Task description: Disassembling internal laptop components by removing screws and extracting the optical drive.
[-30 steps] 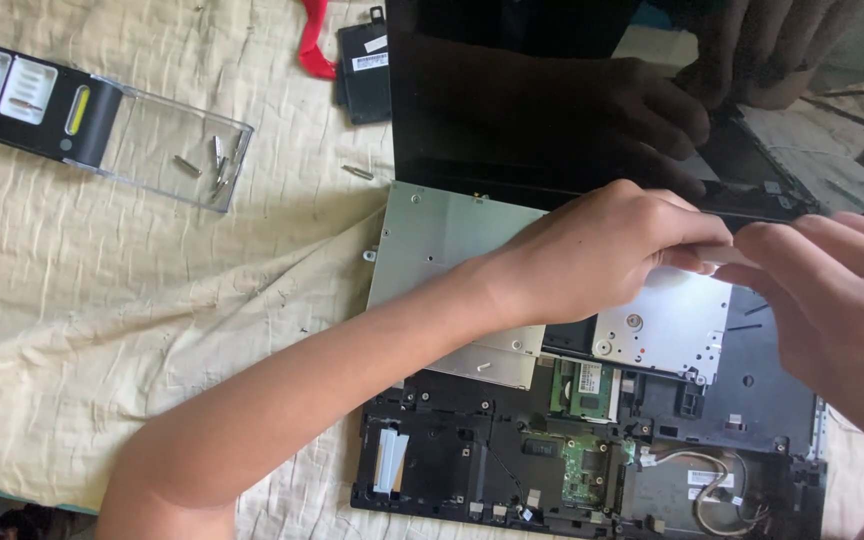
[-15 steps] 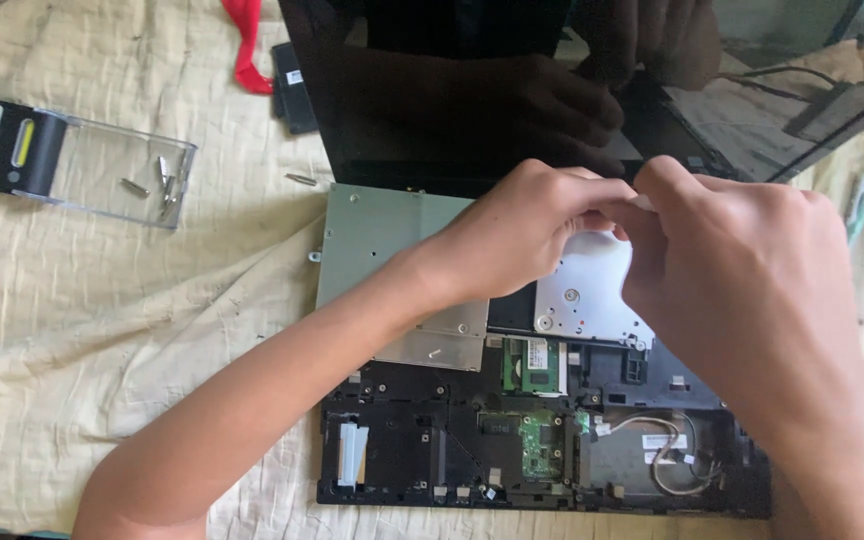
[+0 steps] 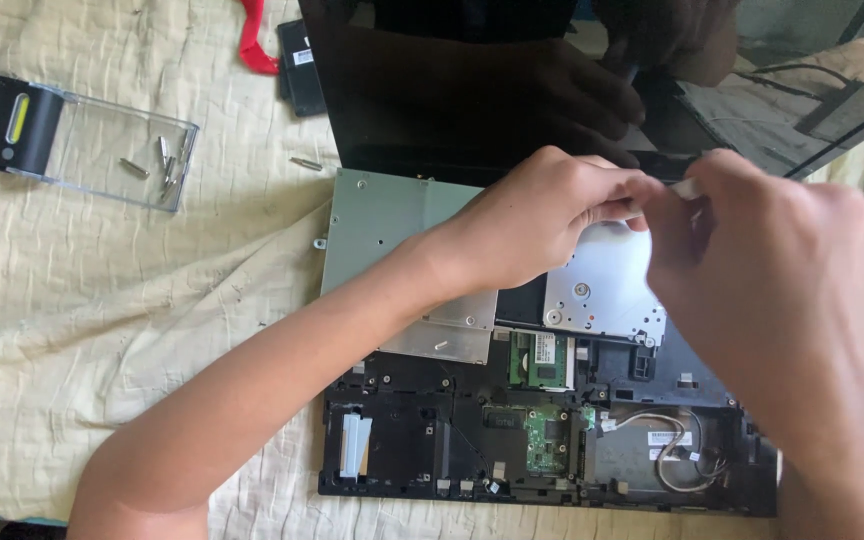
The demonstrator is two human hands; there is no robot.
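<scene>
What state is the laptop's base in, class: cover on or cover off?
Cover off. The laptop base shows bare green circuit boards and loose wires, while the left hand and right hand work above them.

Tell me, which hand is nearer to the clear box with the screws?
Left. The left hand is over the grey plate of the open laptop, to the right of the clear box. The right hand is farther right.

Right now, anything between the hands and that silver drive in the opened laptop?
Nothing visible. The left hand and right hand meet right above the silver drive, pinching a small white piece; whether they touch the drive is hidden.
</scene>
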